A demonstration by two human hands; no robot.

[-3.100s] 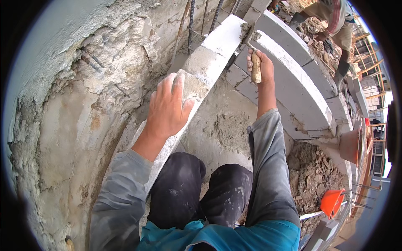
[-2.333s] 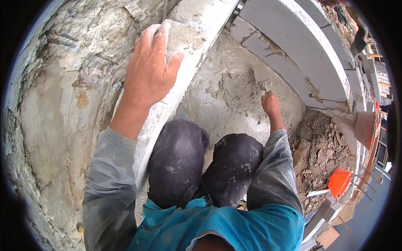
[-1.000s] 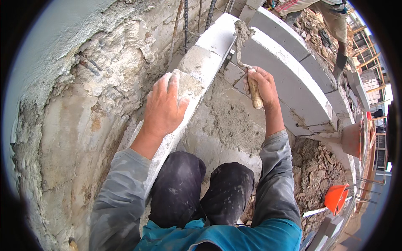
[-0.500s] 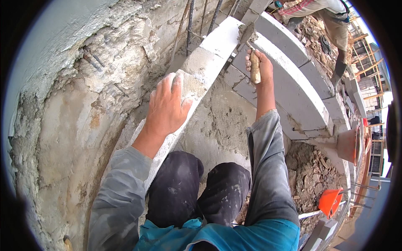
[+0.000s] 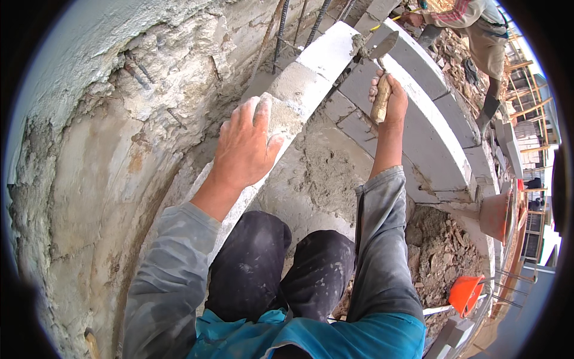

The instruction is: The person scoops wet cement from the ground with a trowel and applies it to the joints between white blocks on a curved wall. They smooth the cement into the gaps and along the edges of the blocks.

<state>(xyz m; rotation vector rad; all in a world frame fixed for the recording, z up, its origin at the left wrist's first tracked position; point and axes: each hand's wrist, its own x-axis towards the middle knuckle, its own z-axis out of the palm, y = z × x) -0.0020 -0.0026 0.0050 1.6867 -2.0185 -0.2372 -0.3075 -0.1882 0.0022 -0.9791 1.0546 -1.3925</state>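
Note:
My right hand (image 5: 391,100) is closed round the wooden handle of a trowel (image 5: 384,46). Its mortar-smeared metal blade points away from me, beside the far end of a long row of white blocks (image 5: 327,51). Grey mortar (image 5: 359,46) clings to that end of the row, near the blade. My left hand (image 5: 244,140) lies on top of the same row, fingers stretched over a dusty grey patch and thumb apart toward the near side. White dust coats its fingertips.
On the left rises a rough, chipped wall (image 5: 101,179); rebar (image 5: 281,36) stands beyond the blocks. Curved block courses (image 5: 412,128) run along the right, with rubble (image 5: 445,251) and an orange bucket (image 5: 466,294) nearby. Another person (image 5: 478,30) bends over at the upper right.
The trowel blade has swung rightward, away from the end of the block row, and my right hand has shifted right and slightly down. My left hand remains on the blocks.

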